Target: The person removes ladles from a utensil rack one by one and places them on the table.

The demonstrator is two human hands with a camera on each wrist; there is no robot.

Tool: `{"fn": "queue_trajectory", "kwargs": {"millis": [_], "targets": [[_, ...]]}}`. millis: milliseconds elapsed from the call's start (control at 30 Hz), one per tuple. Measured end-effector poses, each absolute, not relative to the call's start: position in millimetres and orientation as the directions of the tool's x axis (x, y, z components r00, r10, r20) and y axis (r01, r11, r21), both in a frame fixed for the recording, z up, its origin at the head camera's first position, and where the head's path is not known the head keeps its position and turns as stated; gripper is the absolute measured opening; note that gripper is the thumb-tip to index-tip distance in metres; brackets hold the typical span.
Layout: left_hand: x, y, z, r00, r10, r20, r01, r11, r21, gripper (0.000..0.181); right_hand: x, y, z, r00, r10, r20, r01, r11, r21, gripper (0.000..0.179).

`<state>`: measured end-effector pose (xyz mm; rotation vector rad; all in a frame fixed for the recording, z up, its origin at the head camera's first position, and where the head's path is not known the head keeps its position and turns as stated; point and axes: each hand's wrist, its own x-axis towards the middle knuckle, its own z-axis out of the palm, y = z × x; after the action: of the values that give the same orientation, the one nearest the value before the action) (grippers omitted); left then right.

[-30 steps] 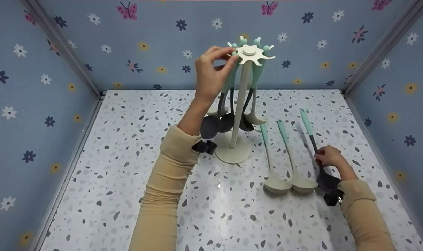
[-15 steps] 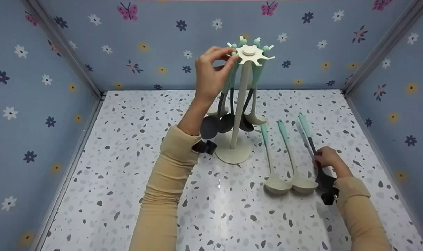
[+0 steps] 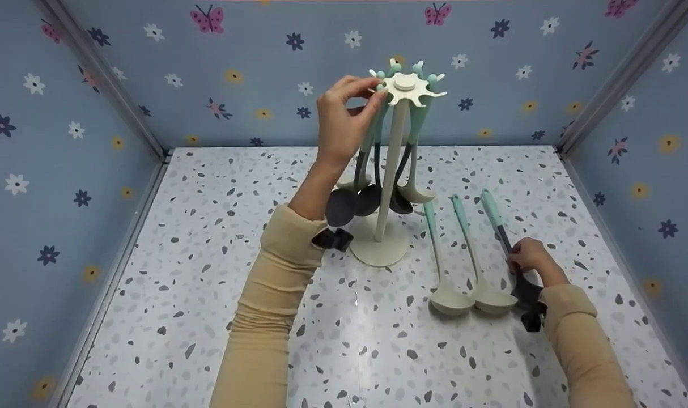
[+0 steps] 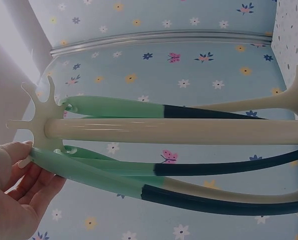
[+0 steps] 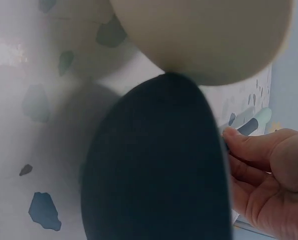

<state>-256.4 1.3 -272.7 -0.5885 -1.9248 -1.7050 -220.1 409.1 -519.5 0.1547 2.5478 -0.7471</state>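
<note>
A cream utensil stand (image 3: 405, 89) with a hooked top holds several mint-handled ladles. My left hand (image 3: 343, 122) is up at its left side, thumb and fingertips pinching the handle end of a black ladle (image 4: 94, 172) right at a hook. That ladle hangs down, its dark bowl (image 3: 340, 208) beside the pole. At the right, my right hand (image 3: 534, 258) pinches the dark shaft of another black ladle (image 3: 492, 209) low over the table. In the right wrist view its bowl (image 5: 158, 165) meets the rim of a cream ladle (image 5: 208, 40); the wrist partly hides it in the head view.
Two cream ladles (image 3: 450, 301) with mint handles lie side by side between the stand's round base (image 3: 379, 252) and my right hand. The speckled table (image 3: 208, 283) is enclosed by flowered blue walls (image 3: 264, 68) at the back and both sides.
My right hand has drawn the black ladle slightly left and towards me, closer to the cream ladles. My left hand has stayed at the stand's hook.
</note>
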Motion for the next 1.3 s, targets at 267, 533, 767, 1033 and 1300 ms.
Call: {"fn": "queue_trajectory", "kwargs": {"millis": [267,533,767,1033,1300], "targets": [[-256,1,-272,-0.782,-0.003,0.624,0.619,0.114,0.777,0.019,-221,410,-519,-0.883,-0.018,-0.468,0.237,0.845,-0.48,0.026],[-257,1,-274,-0.763,-0.007,0.646,0.64,0.132,0.757,0.018,-220,410,-521,-0.894,0.004,-0.448,0.246,0.84,-0.483,0.029],[-257,0,-274,-0.768,-0.008,0.641,0.634,0.133,0.762,0.018,-221,410,-521,-0.877,0.056,-0.477,0.315,0.817,-0.483,0.027],[-257,2,-274,-0.773,-0.009,0.635,0.629,0.123,0.767,0.018,-218,408,-519,-0.874,0.083,-0.479,0.32,0.839,-0.439,0.027],[-257,1,-273,-0.776,-0.012,0.63,0.624,0.127,0.771,0.018,-215,401,-508,-0.907,0.071,-0.415,0.252,0.88,-0.401,0.025]]}}
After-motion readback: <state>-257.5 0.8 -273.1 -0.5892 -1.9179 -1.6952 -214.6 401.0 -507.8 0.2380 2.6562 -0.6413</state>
